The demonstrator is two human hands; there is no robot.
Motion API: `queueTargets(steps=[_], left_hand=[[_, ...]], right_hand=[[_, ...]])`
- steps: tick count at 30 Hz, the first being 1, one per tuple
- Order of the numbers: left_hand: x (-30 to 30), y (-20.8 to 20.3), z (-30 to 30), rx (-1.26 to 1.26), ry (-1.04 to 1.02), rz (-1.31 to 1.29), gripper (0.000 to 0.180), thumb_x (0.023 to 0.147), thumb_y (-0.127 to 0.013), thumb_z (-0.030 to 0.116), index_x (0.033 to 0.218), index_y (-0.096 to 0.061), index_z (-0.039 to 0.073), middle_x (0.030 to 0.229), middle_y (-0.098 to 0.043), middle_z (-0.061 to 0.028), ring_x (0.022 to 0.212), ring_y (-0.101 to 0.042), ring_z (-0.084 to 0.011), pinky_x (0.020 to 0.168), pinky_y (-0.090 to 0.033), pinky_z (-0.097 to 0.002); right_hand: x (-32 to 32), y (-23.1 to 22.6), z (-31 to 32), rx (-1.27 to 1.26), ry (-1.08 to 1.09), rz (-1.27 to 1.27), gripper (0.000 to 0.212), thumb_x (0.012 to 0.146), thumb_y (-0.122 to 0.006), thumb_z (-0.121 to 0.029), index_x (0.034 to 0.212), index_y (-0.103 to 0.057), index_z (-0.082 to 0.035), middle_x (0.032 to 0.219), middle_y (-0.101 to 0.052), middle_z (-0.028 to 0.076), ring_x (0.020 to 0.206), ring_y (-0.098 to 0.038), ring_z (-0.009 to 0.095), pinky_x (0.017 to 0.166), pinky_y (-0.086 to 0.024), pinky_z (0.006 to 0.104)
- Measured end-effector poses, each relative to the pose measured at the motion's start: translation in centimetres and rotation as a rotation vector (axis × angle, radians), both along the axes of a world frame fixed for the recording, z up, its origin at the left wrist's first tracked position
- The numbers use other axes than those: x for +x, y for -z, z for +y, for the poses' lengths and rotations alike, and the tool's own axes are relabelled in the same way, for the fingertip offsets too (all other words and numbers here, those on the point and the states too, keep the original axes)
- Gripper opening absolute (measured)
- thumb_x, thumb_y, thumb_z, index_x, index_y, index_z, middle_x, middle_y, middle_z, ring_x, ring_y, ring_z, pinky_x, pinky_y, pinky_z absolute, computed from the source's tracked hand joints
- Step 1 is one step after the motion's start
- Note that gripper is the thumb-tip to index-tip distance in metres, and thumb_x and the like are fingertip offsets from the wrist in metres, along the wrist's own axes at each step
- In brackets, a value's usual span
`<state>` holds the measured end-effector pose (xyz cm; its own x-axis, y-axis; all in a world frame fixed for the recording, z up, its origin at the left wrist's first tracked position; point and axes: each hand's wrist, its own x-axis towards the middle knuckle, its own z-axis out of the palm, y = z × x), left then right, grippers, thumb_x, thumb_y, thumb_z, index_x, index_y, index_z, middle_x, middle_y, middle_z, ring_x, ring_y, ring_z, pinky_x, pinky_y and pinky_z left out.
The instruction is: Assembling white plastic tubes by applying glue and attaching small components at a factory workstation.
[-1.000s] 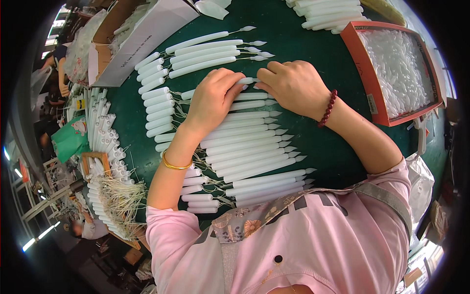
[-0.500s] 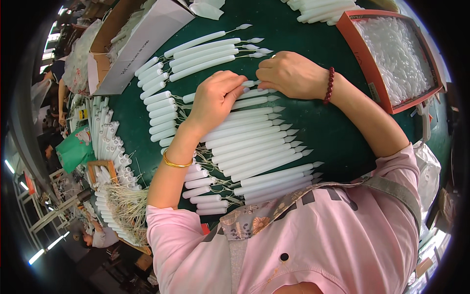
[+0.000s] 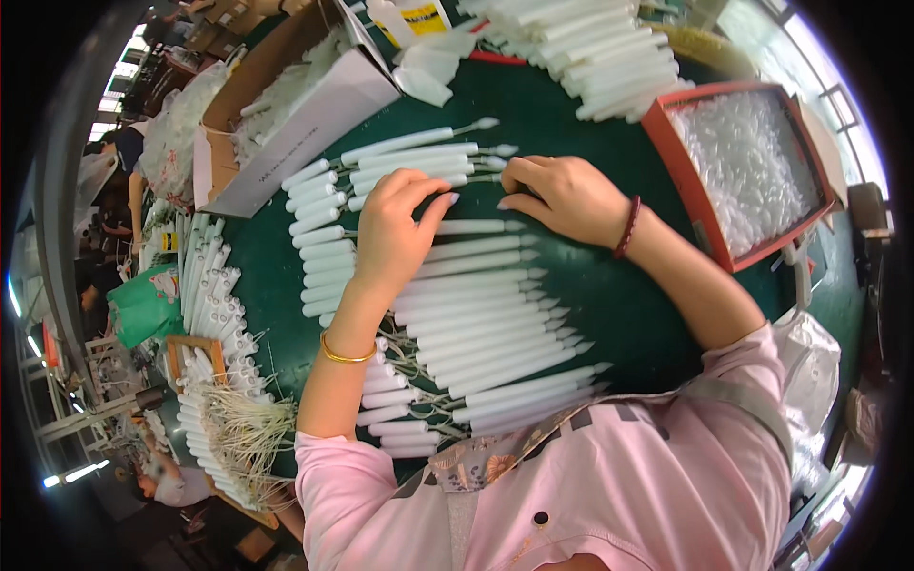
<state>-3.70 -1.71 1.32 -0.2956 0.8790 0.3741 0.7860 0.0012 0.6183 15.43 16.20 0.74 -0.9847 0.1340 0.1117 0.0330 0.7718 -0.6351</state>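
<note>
Several white candle-shaped sticks (image 3: pixel 481 328) lie in a slanting row on a green tabletop, their flame-shaped tips (image 3: pixel 557 312) pointing right. Among the upper sticks (image 3: pixel 400 146), tips hang off the ends on thin wires. Shorter white tubes (image 3: pixel 328 276) line up at their left ends, joined by thin wires. My left hand (image 3: pixel 398 224) is over the upper sticks, thumb and forefinger parted near a stick's end. Across from it my right hand (image 3: pixel 562 195) has its thumb and forefinger apart, close to a wired tip. Nothing shows between the fingers of either hand.
An orange-red box (image 3: pixel 714 243) full of clear-white tips stands at the right. At the upper left is an open cardboard box (image 3: pixel 300 138); white sticks (image 3: pixel 590 57) are heaped at the back. Wired tubes (image 3: pixel 214 419) fill the left side, beside a green bag (image 3: pixel 148 300).
My fingers have come apart from the flame tip they were holding together, and both hands have parted slightly. The view has tilted, so the table sits lower in the picture.
</note>
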Motion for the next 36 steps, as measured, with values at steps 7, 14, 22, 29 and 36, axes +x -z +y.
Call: queueTargets(steps=[7,14,22,29,36], left_hand=[[-1.7,1.4,0.5,-0.113,0.011,0.273,0.025,0.081,-0.083,0.018,0.099,-0.07,0.005,0.099,-0.065,-0.0128,0.095,-0.064,-0.0363,0.083,-0.053,-0.0458],[0.3,0.6,0.1,-0.105,0.055,0.26,0.017,0.089,-0.075,0.015,0.104,-0.069,0.009,0.103,-0.066,-0.0085,0.099,-0.065,-0.0318,0.085,-0.051,-0.0442],[1.2,0.2,0.5,-0.143,0.292,0.038,0.023,0.093,-0.071,0.003,0.115,-0.067,0.0,0.104,-0.064,-0.0152,0.096,-0.064,-0.0355,0.086,-0.052,-0.0427],[1.3,-0.1,0.5,-0.192,0.25,0.121,0.023,0.091,-0.07,0.002,0.114,-0.067,-0.003,0.093,-0.065,-0.0165,0.083,-0.062,-0.036,0.075,-0.052,-0.0427],[1.5,0.3,0.6,-0.219,0.254,0.114,0.024,0.092,-0.07,0.001,0.115,-0.068,-0.002,0.089,-0.064,-0.0156,0.078,-0.061,-0.0337,0.07,-0.051,-0.0412]], right_hand=[[-0.3,3.6,-0.8,0.141,0.204,0.223,0.02,0.092,-0.073,-0.019,0.111,-0.071,-0.011,0.097,-0.073,0.013,0.086,-0.071,0.035,0.077,-0.057,0.0451],[0.4,1.9,-1.3,0.121,0.198,0.264,0.019,0.089,-0.077,-0.02,0.103,-0.069,-0.01,0.087,-0.071,0.01,0.076,-0.071,0.032,0.068,-0.056,0.0429],[1.1,1.3,-0.6,0.082,0.11,0.209,0.023,0.088,-0.078,-0.023,0.098,-0.063,-0.01,0.081,-0.07,0.009,0.068,-0.07,0.029,0.062,-0.055,0.0415],[0.8,2.4,-0.3,-0.038,0.056,0.273,0.025,0.087,-0.078,-0.013,0.109,-0.068,-0.007,0.09,-0.065,0.012,0.079,-0.068,0.033,0.069,-0.055,0.0439],[1.3,2.2,-0.8,-0.036,0.066,0.231,0.03,0.088,-0.078,-0.011,0.115,-0.067,-0.004,0.093,-0.065,0.012,0.081,-0.068,0.034,0.072,-0.056,0.043]])
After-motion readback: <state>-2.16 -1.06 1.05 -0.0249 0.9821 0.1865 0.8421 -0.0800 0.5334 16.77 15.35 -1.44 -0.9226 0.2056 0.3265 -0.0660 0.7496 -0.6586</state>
